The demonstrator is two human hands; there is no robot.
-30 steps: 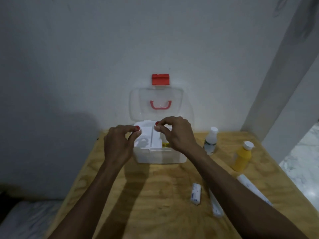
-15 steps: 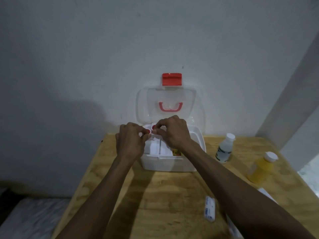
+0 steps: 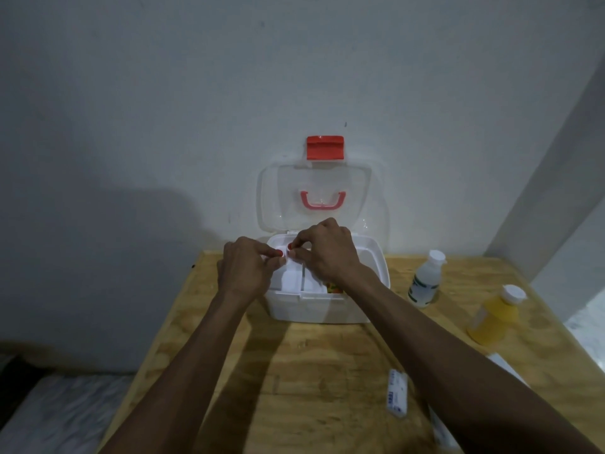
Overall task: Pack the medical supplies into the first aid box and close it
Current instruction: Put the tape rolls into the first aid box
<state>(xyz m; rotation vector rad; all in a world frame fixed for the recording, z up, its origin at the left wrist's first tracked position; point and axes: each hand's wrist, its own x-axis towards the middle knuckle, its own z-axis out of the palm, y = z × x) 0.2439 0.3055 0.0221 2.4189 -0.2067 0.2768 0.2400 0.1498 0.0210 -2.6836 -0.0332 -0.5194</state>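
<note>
A white first aid box [image 3: 314, 311] stands open at the back of the wooden table [image 3: 294, 388], its clear lid [image 3: 278, 194] with a red handle and red latch [image 3: 325, 147] leaning on the wall. A white inner tray [image 3: 291, 281] sits in the box. My left hand [image 3: 245, 268] and my right hand [image 3: 330, 253] meet over the tray's middle, fingertips pinching its white centre grip. Something yellow and red [image 3: 334, 287] shows inside the box beside my right wrist.
A white bottle [image 3: 425, 280] and a yellow bottle [image 3: 496, 316] stand to the right of the box. A small wrapped bandage roll [image 3: 397, 396] lies near the front, with white packets [image 3: 505, 367] partly hidden behind my right forearm. The table's left edge drops to the floor.
Both hands have come together from the tray's sides to its centre grip. The view has shifted, so the box sits further right and lower in the frame.
</note>
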